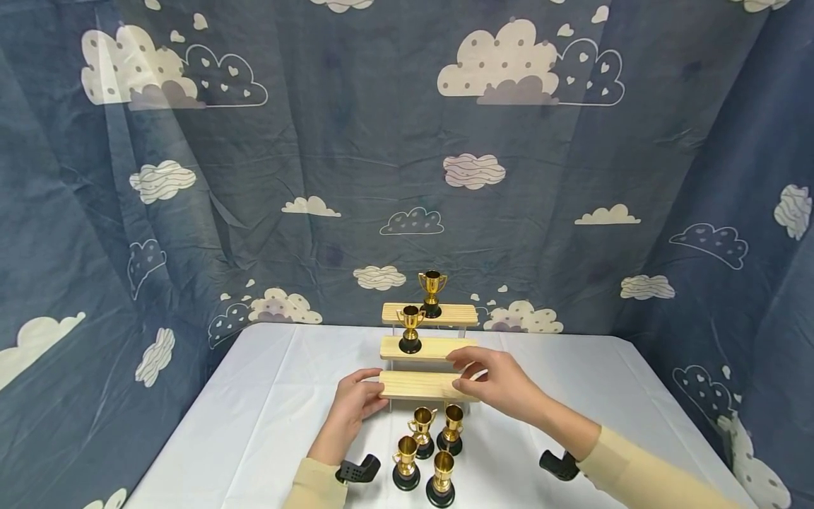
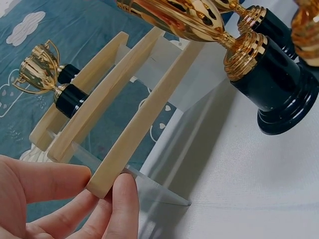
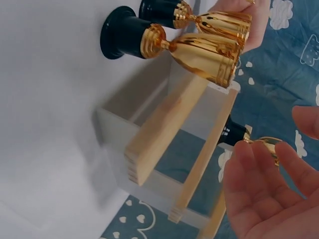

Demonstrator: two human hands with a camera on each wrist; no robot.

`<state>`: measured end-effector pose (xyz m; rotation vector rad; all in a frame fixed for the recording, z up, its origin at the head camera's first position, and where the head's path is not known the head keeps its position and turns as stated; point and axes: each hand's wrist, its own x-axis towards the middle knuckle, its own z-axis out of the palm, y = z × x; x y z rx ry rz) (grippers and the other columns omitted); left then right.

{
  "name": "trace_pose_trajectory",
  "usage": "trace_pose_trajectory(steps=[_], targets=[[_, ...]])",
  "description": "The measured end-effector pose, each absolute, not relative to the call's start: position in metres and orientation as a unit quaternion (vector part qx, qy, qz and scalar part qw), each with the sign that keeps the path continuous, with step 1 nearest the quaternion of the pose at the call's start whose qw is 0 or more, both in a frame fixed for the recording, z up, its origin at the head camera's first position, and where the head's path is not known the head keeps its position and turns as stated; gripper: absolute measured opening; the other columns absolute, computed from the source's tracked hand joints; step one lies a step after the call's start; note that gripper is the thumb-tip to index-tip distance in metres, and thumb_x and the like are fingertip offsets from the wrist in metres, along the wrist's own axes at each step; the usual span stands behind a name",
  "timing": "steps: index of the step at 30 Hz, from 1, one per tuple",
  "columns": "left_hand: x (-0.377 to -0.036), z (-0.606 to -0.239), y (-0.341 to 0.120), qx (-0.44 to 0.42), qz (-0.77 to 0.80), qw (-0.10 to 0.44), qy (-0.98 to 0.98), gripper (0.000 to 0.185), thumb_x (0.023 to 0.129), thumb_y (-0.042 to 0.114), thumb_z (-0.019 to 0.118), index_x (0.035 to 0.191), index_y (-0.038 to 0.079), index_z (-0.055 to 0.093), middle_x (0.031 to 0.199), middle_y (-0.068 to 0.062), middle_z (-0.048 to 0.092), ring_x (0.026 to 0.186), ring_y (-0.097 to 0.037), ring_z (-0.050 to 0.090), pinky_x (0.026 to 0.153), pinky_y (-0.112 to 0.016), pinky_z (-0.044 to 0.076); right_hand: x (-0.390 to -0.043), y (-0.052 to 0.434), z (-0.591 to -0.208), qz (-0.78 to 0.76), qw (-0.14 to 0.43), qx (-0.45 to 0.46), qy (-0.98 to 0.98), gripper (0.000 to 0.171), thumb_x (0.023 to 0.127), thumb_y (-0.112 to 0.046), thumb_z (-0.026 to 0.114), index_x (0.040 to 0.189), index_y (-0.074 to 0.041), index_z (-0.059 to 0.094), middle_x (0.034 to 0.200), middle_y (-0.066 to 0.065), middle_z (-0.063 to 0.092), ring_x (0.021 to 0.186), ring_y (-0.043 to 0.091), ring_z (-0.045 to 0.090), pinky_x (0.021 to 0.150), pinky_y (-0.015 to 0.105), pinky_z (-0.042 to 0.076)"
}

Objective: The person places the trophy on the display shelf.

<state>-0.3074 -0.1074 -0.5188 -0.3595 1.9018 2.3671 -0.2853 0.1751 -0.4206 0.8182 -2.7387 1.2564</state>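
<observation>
Stand (image 1: 427,385), light, stiff wood-and-acrylic tiers on the surface (image 1: 267,396): left hand (image 1: 352,408) pinches the lowest plank's end, right hand (image 1: 502,385) lies slack opposite; cups (image 1: 410,329) above likely topple.

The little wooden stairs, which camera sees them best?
The head view: all three steps of the wooden stairs show upright. The left wrist view sees their left ends tilted; the right wrist view sees their right ends, partly behind a trophy.
</observation>
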Motion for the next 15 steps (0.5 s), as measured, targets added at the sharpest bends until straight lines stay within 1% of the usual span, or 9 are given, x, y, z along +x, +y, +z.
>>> trace_pose_trajectory(steps=[3,5,10,15], targets=[[-0.307,-0.519,-0.107,-0.115,0.774,0.041,0.621,0.05,0.081,-0.007,0.065,0.131,-0.007,0.06,0.101,-0.016,0.065,0.075,-0.017,0.069,0.071,-0.033,0.062,-0.282,0.176,-0.425,0.404,0.003,0.255,-0.878,0.034,0.091,-0.021,0.076,0.124,-0.024,0.067,0.11,0.003,0.068,0.093,0.015,0.066,0.079,0.03,0.059],[-0.308,-0.52,-0.107,-0.115,0.774,0.041,0.622,0.05,0.081,-0.007,0.065,0.131,-0.007,0.06,0.101,-0.016,0.065,0.075,-0.017,0.069,0.07,-0.032,0.062,-0.28,0.176,-0.428,0.405,-0.002,0.251,-0.879,0.035,0.09,-0.021,0.077,0.124,-0.021,0.068,0.11,0.006,0.068,0.093,0.015,0.066,0.078,0.03,0.059],[-0.308,-0.52,-0.107,-0.115,0.774,0.044,0.621,0.049,0.082,-0.006,0.065,0.131,-0.007,0.059,0.1,-0.016,0.066,0.075,-0.017,0.069,0.07,-0.031,0.062,-0.275,0.176,-0.437,0.409,-0.012,0.247,-0.879,0.038,0.089,-0.023,0.078,0.125,-0.014,0.068,0.11,0.008,0.068,0.092,0.016,0.067,0.077,0.031,0.058],[-0.308,-0.521,-0.108,-0.113,0.777,0.045,0.618,0.05,0.082,-0.006,0.065,0.131,-0.007,0.059,0.1,-0.015,0.065,0.075,-0.017,0.069,0.071,-0.032,0.062,-0.269,0.176,-0.446,0.42,-0.021,0.249,-0.873,0.041,0.089,-0.028,0.078,0.125,-0.013,0.067,0.11,0.008,0.067,0.092,0.019,0.067,0.077,0.032,0.058]])
